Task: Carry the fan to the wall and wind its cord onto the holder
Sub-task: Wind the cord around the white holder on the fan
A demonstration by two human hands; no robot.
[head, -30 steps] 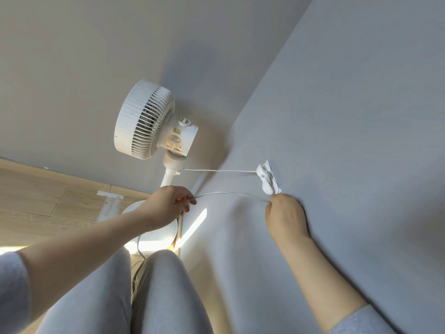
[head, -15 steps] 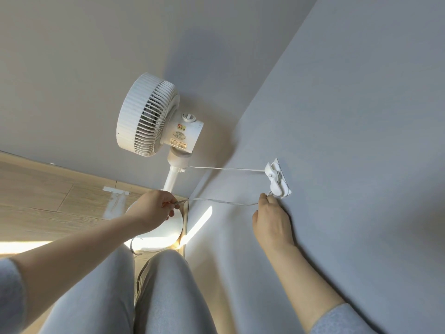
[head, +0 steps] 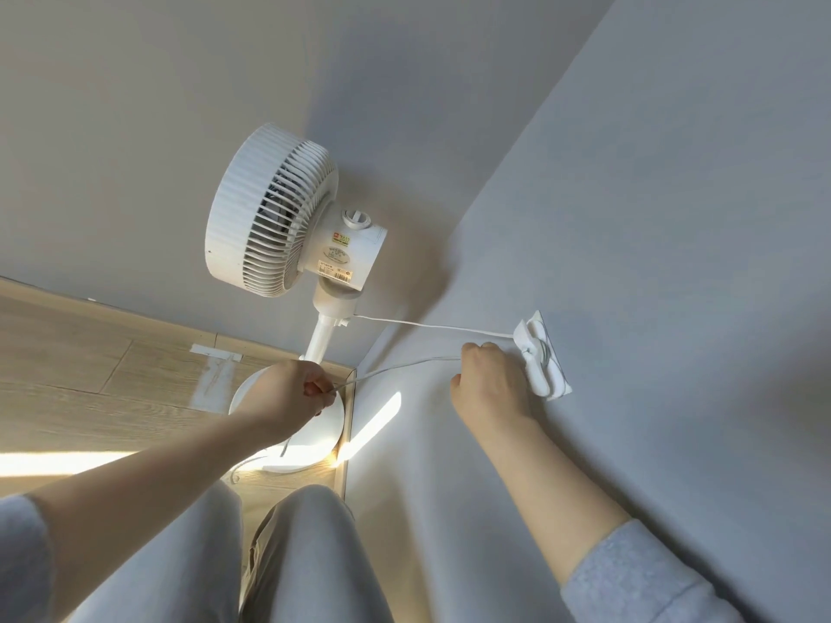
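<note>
A white pedestal fan (head: 274,213) stands in the room corner on its round base (head: 314,442). Its thin white cord (head: 431,326) runs from the neck to a white holder (head: 546,357) stuck on the grey wall at the right, with a few turns around the holder. A second stretch of cord (head: 404,365) spans between my hands. My left hand (head: 292,393) pinches the cord in front of the fan's base. My right hand (head: 490,382) grips the cord right beside the holder, touching its left edge.
Grey walls (head: 674,218) meet in the corner behind the fan. Wood floor (head: 90,375) with a patch of tape (head: 216,353) lies at the left, sunlit near the base. My grey-trousered knees (head: 270,555) are just below the fan's base.
My right hand rose from below the holder to its left side, carrying the cord around it. My left hand stayed near the base, feeding cord. The camera moved slightly.
</note>
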